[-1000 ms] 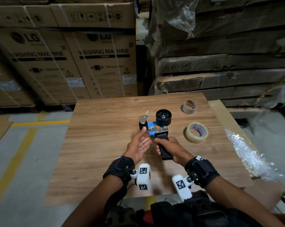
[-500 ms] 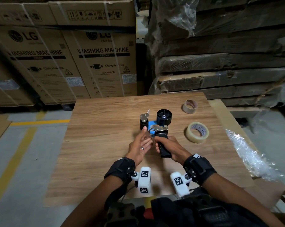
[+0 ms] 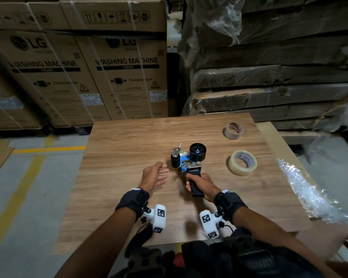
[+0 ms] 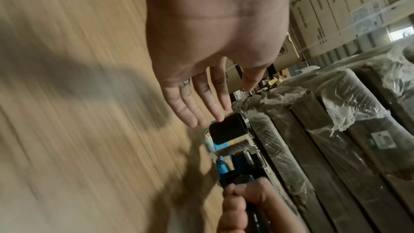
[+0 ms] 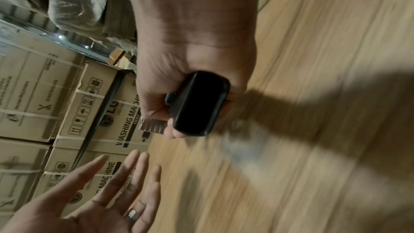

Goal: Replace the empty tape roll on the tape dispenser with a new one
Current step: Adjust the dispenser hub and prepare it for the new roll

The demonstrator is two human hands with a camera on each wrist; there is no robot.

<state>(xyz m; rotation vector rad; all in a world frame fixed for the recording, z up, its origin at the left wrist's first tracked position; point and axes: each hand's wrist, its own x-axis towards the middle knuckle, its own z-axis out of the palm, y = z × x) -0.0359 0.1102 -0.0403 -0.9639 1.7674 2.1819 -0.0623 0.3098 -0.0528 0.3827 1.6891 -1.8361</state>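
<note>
The dispenser (image 3: 189,163) sits mid-desk (image 3: 129,141) with its hub bare — the right hand (image 3: 201,182) grips its handle. The left hand (image 3: 154,174) is beside it, fingers straight, holding nothing. New roll (image 3: 242,162) and empty core (image 3: 233,130) lie to the right.

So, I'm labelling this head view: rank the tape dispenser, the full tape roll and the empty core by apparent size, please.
1. tape dispenser, largest, held at its handle by the right hand.
2. full tape roll.
3. empty core, smallest, though it lies farthest from the camera, which shrinks it somewhat.
</note>
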